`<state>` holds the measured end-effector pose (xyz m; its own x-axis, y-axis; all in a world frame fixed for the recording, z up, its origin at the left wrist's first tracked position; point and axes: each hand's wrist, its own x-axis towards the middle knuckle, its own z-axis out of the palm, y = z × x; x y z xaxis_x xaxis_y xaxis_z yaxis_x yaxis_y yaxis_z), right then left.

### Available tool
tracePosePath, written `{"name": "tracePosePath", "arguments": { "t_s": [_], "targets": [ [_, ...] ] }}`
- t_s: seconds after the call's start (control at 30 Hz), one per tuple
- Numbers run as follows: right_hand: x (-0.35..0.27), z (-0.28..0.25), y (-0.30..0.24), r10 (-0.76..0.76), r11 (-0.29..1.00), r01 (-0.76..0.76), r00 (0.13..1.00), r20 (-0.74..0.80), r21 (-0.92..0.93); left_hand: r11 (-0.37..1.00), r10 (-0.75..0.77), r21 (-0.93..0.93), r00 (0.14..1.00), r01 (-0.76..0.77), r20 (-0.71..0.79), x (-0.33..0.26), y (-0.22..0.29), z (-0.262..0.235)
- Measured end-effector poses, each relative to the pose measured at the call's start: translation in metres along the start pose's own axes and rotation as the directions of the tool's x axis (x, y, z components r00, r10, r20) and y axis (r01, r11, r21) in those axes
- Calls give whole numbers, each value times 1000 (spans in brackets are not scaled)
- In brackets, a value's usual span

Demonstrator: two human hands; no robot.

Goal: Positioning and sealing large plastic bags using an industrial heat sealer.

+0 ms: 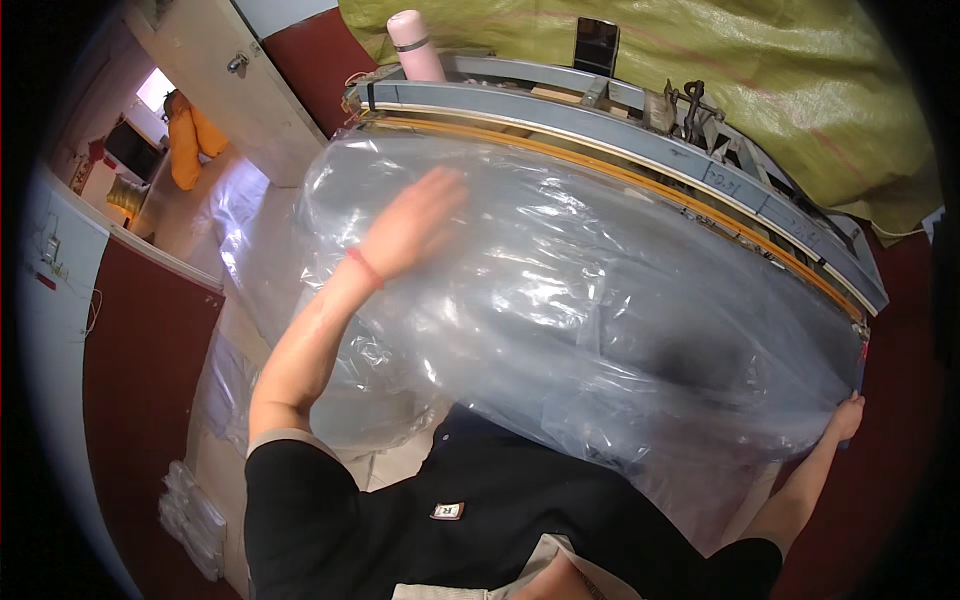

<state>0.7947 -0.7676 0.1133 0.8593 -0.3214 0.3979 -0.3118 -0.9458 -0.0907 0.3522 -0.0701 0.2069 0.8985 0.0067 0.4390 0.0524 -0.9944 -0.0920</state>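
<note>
A broad sheet of clear plastic film (pixel 520 280) spreads wrinkled and shiny across the work surface in front of me and hangs down toward my body. My left hand (pixel 415 220) is over its left part, fingers stretched out and blurred by motion; whether it touches the film I cannot tell. At the far right, my right hand (pixel 848 412) is closed around what looks like a blue handle (pixel 860 378), beside the film's right end. Blue shows above and below the fist; the rest is hidden by my fingers.
Behind the film runs a long grey metal frame (pixel 600 115) with an orange strip (pixel 620 172) along it. A pink bottle (pixel 415 48), a dark phone-like slab (pixel 596 46) and a metal clamp (pixel 690 110) are there. Left are an open door (pixel 235 90), bundled plastic (pixel 192 520) and a person in orange (pixel 190 145).
</note>
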Motion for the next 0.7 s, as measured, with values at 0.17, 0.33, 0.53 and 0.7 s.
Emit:
{"name": "tracePosePath", "arguments": {
  "t_s": [0.17,0.33,0.53,0.7],
  "targets": [
    [-3,3,-3,-13,1000,13,1000,-14,-3,936,-346,1,916,353,202,-48,-35,30],
    [-4,-1,-1,1,1000,-1,999,-39,-7,974,-228,26,962,227,147,-31,-36,34],
    [2,11,15,49,982,-40,998,-45,184,987,-146,-60,988,149,59,-1,-34,73],
    [45,35,103,74,367,-170,985,153,915,852,-454,-268,890,449,46,33,-36,88]
  ]
}}
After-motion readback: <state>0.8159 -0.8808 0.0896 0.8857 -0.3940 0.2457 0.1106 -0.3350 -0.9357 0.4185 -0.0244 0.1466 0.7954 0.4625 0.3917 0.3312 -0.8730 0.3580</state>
